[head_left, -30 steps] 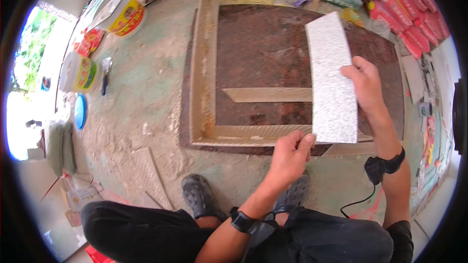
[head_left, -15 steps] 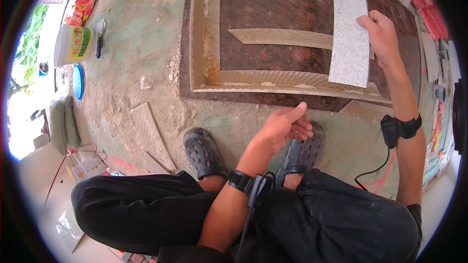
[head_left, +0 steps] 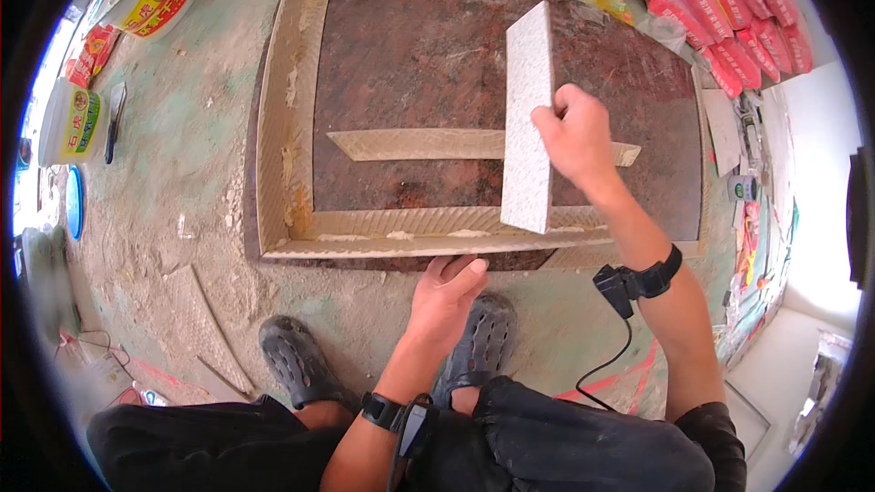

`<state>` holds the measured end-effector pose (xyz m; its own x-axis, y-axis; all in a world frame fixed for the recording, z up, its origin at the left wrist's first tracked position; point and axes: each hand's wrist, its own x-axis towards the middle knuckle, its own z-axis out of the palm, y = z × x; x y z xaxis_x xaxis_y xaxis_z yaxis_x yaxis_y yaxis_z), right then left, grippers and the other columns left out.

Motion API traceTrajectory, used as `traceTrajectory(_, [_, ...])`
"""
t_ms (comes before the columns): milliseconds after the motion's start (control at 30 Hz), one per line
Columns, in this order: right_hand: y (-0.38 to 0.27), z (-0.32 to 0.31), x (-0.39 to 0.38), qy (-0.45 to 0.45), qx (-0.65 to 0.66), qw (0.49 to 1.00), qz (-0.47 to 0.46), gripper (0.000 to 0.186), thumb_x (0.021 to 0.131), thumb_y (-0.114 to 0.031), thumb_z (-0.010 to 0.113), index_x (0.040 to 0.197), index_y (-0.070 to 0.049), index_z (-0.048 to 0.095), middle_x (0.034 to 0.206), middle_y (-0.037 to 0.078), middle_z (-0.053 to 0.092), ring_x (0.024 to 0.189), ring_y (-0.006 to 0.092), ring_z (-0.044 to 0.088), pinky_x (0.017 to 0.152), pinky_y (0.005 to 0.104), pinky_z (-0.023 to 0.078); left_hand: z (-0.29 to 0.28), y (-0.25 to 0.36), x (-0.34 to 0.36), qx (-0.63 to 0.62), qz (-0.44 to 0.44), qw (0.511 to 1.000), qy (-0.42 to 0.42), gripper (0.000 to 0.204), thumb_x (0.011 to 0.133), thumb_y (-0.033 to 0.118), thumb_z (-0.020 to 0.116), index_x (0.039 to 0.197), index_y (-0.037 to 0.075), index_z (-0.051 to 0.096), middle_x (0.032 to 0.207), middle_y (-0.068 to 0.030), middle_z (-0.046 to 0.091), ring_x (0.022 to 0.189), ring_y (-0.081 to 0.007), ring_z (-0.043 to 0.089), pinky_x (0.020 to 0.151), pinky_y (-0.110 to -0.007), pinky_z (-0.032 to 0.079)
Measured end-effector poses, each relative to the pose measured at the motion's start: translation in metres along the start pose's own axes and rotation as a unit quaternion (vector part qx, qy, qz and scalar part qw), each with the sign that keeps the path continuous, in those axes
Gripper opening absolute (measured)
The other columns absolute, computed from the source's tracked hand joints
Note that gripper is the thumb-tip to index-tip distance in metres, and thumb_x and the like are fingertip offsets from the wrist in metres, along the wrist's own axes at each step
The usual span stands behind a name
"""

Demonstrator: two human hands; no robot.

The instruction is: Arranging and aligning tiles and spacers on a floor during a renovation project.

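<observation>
The speckled white strip (head_left: pixel 527 118) is held tilted above the dark red slab (head_left: pixel 410 46), lying just left of the fingers of the right hand (head_left: pixel 576 132), which pinch its right edge about midway. The step in hand looks like handling this strip in the air; the next move seems to call for a steady grip, as only those fingers visibly support it. Beneath and beyond them lies a loose tan strip (head_left: pixel 415 145). The left hand (head_left: pixel 448 296), thumb extended and fingers partly curled, is at the near rail (head_left: pixel 437 246); whether it grips that, I cannot tell.
</observation>
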<state>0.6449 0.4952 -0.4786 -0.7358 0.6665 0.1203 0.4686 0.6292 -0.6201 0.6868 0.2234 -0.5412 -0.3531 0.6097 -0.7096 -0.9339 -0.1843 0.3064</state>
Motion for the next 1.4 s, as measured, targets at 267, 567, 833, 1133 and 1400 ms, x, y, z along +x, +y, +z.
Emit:
traceTrajectory(267, [0.003, 0.027, -0.006, -0.037, -0.009, 0.999, 0.031, 0.026, 0.083, -0.017, 0.069, 0.074, 0.004, 0.056, 0.067, 0.028, 0.062, 0.066, 0.0457, 0.067, 0.063, 0.0508, 0.052, -0.002, 0.001, 0.01, -0.063, 0.035, 0.997, -0.028, 0.059, 0.097, 0.014, 0.078, 0.146, 0.0, 0.048, 0.142, -0.014, 0.059, 0.134, -0.031, 0.057, 0.119, -0.046, 0.041])
traceTrajectory(567, [0.003, 0.038, -0.012, -0.061, -0.016, 0.998, 0.027, 0.025, 0.085, -0.017, 0.069, 0.079, 0.005, 0.057, 0.067, 0.029, 0.062, 0.068, 0.0493, 0.067, 0.064, 0.0541, 0.053, 0.002, 0.004, 0.013, -0.062, 0.048, 0.997, -0.003, 0.044, 0.097, 0.009, 0.077, 0.137, 0.004, 0.059, 0.133, -0.0077, 0.067, 0.125, -0.0245, 0.064, 0.114, -0.043, 0.049])
traceTrajectory(833, [0.009, 0.043, -0.016, -0.065, -0.023, 0.997, 0.019, 0.027, 0.085, -0.018, 0.068, 0.08, 0.006, 0.057, 0.067, 0.03, 0.063, 0.07, 0.0512, 0.067, 0.065, 0.0556, 0.053, -0.002, 0.002, 0.015, -0.056, 0.048, 0.997, -0.017, 0.046, 0.099, 0.011, 0.075, 0.14, 0.004, 0.057, 0.136, -0.0089, 0.066, 0.129, -0.0245, 0.062, 0.115, -0.043, 0.048])
traceTrajectory(1133, [0.009, 0.045, -0.018, -0.078, -0.017, 0.996, 0.032, 0.026, 0.084, -0.017, 0.067, 0.078, 0.006, 0.054, 0.068, 0.031, 0.063, 0.07, 0.0521, 0.066, 0.065, 0.0559, 0.053, 0.002, 0.003, 0.014, -0.063, 0.051, 0.997, -0.01, 0.047, 0.099, 0.01, 0.075, 0.141, 0.004, 0.056, 0.137, -0.009, 0.065, 0.129, -0.0238, 0.063, 0.114, -0.042, 0.049])
traceTrajectory(1400, [0.003, 0.044, -0.02, -0.091, -0.023, 0.995, 0.041, 0.026, 0.085, -0.017, 0.066, 0.079, 0.007, 0.056, 0.068, 0.032, 0.063, 0.07, 0.0522, 0.067, 0.066, 0.0567, 0.053, 0.001, 0.003, 0.015, -0.064, 0.052, 0.997, -0.008, 0.048, 0.099, 0.009, 0.075, 0.142, 0.003, 0.055, 0.138, -0.0096, 0.065, 0.129, -0.0242, 0.063, 0.114, -0.042, 0.05])
